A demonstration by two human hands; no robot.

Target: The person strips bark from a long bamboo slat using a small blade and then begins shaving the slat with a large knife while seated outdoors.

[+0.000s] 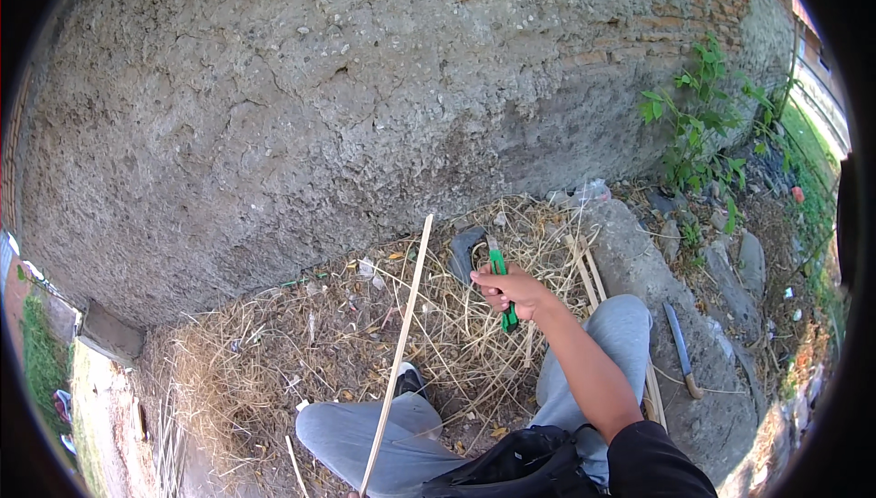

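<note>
My right hand (513,290) is closed around a green box cutter (498,262), its blade pointing up and away from me. A long, pale bamboo strip (401,338) slants up from the lower edge, passing over my left leg. At the strip's bottom end just a sliver of my left hand (355,494) shows, closed on it; the rest lies outside the picture. The strip and the box cutter are apart. Beyond my right hand, a dark grey piece (466,253) lies on the straw-covered ground.
A rough grey wall (319,115) rises ahead. Shavings (484,334) litter the ground between my legs. To the right, a wooden-handled knife (680,347) lies on a concrete slab (630,251). More strips (586,270) lean by my right knee. A green plant (703,115) grows against the wall.
</note>
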